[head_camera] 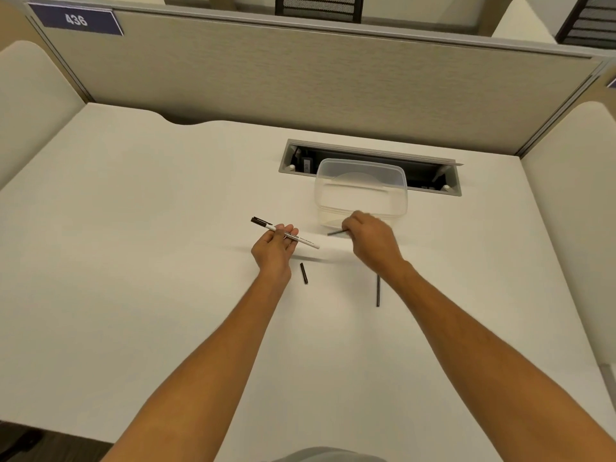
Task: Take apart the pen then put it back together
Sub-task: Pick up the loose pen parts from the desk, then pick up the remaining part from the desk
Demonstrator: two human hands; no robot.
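Note:
My left hand (pixel 274 249) holds the white pen barrel (pixel 306 242) above the desk, its black tip end (pixel 257 221) pointing up and left. To its right, my right hand (pixel 368 237) pinches a thin dark rod, the pen's inner part (pixel 336 232), whose free end points left toward the barrel's open end; a gap separates the two. A short black piece (pixel 303 273) lies on the desk just below my left hand. A longer black piece (pixel 378 291) lies under my right wrist, partly hidden by it.
A clear plastic container (pixel 361 195) stands just behind my right hand. Behind it is an open cable tray (pixel 370 166) sunk into the white desk (pixel 133 261). Fabric partitions wall the desk at the back and both sides.

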